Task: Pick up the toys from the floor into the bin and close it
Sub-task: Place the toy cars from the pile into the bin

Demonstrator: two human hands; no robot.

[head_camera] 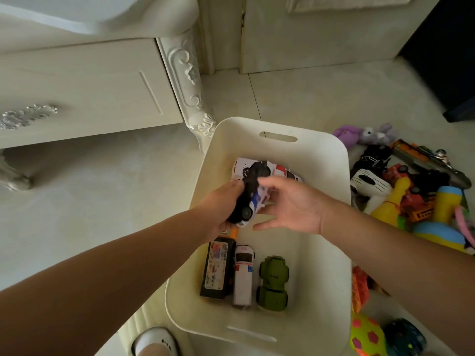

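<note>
At the centre of the frame, a cream bin (321, 160) stands uncovered on the pale tiled floor (77, 201).

Above the bin's middle, the left hand (221, 209) grips a black, white and blue car (248, 196). Its fingers are curled round the car's dark side, and the car is tilted with one end toward the top of the frame. Just right of it, the right hand (293, 204) is spread with straight fingers, palm toward the car. Whether its fingertips touch the car cannot be told.

Inside the bin:
- **Lower part, side by side:** a black box truck (218, 268), a white van (243, 276) and a green truck (273, 281).
- **Upper part:** a white-and-red vehicle (282, 172), partly hidden by the car.

At the right edge, on the floor beside the bin, lie a purple rabbit (370, 133), a yellow pin (394, 201) and a spotted ball (367, 337), among other toys.

At upper left stands a carved white cabinet (77, 93). At the bottom edge a white shoe (154, 339) shows.
</note>
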